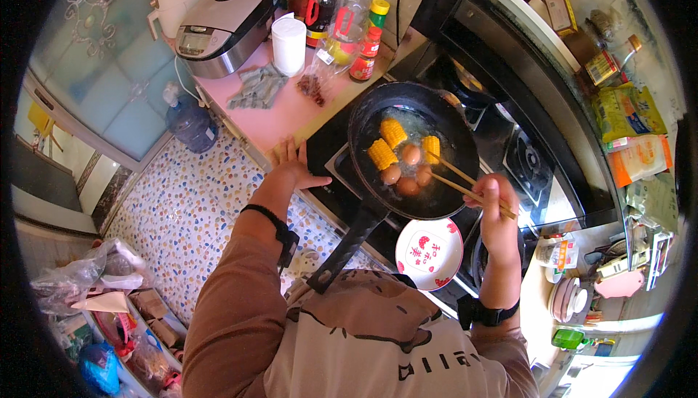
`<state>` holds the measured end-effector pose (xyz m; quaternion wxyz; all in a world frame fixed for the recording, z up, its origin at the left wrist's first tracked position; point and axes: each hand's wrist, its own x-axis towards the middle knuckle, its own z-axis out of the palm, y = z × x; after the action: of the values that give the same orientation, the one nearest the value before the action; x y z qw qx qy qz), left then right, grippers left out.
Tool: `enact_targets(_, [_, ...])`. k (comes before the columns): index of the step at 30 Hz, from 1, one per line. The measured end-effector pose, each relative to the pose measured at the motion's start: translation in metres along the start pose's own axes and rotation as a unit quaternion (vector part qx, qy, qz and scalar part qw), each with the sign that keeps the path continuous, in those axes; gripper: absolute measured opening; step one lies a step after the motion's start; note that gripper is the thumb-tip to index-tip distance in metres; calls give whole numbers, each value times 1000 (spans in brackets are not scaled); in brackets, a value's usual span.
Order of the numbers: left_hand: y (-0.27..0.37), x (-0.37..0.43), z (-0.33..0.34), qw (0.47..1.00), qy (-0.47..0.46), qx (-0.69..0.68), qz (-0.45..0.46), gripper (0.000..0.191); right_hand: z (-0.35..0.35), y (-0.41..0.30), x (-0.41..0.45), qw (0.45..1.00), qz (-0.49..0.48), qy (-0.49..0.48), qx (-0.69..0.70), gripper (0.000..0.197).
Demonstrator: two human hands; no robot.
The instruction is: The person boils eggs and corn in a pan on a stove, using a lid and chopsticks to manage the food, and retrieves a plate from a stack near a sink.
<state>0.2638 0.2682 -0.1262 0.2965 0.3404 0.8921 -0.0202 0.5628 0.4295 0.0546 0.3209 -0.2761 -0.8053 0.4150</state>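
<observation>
A black frying pan (362, 180) with bubbling liquid sits on the stove, its handle towards my body. Inside lie three pieces of corn on the cob (392, 133) and several brown eggs (410, 154). My right hand (495, 201) holds wooden chopsticks (455, 184); one tip is at the right-hand corn piece, the other beside the eggs. My left hand (294, 163) rests with fingers spread on the counter's edge left of the pan, holding nothing. A white plate with red patterns (455, 256) stands right beside the pan, near my body.
On the pink counter (262, 125) stand a rice cooker (223, 27), a paper towel roll (289, 46), bottles (322, 8) and a folded cloth (259, 87). A second burner (528, 155) lies right of the pan. Packages (630, 112) line the shelf at right.
</observation>
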Motion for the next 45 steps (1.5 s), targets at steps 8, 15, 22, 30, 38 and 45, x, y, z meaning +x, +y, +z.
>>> enact_targets(8, [-4, -2, 4, 1000, 17, -15, 6, 125, 59, 11, 50, 982, -143, -93, -76, 9])
enact_targets(15, [-5, 0, 7, 998, 46, -38, 34, 125, 47, 53, 77, 991, -81, 18, -109, 20])
enact_targets(22, [-5, 1, 5, 999, 23, -35, 27, 124, 60, 49, 65, 997, -45, -70, 3, 11])
enact_targets(30, [-9, 6, 10, 999, 23, -41, 23, 124, 68, 44, 76, 999, 23, -25, 21, 25])
enact_targets(38, [-8, 2, 9, 998, 37, -40, 27, 125, 82, 48, 85, 998, 53, 29, -10, 31])
enact_targets(45, [-8, 3, 7, 998, 27, -44, 28, 124, 80, 78, 102, 998, 58, 10, 29, 28])
